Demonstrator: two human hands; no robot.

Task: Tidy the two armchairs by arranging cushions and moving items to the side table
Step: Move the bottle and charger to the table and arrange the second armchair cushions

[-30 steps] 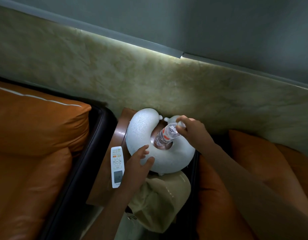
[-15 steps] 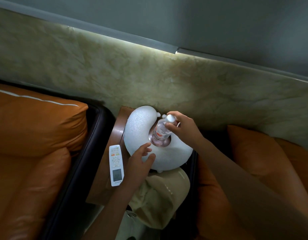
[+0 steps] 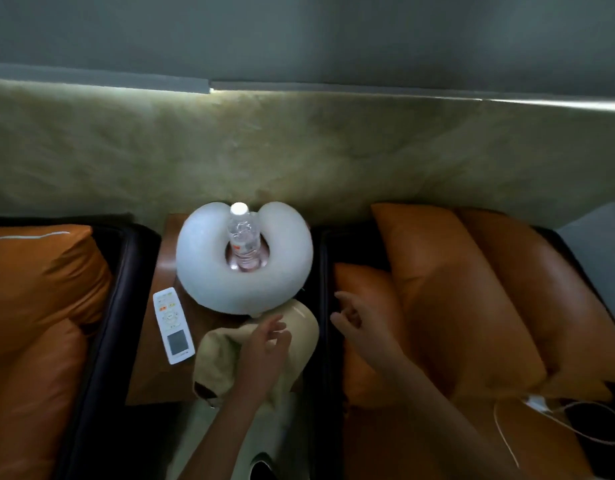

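Leaves the bottle (image 3: 243, 237) upright in the hollow of the neck pillow (image 3: 209, 275) on the side table (image 3: 167, 251), no longer gripped. Holds nothing: right hand (image 3: 352, 323) drawn back toward the armchair (image 3: 558, 306), fingers loose; left hand (image 3: 264, 344) off the pillow, relaxed over the beige cap (image 3: 300, 323) near the remote (image 3: 173, 325).

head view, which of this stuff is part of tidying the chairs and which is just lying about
Part of the job: side table, neck pillow, water bottle, remote, beige cap, orange cushions, white charger cable.
Just there: marble wall, light strip.
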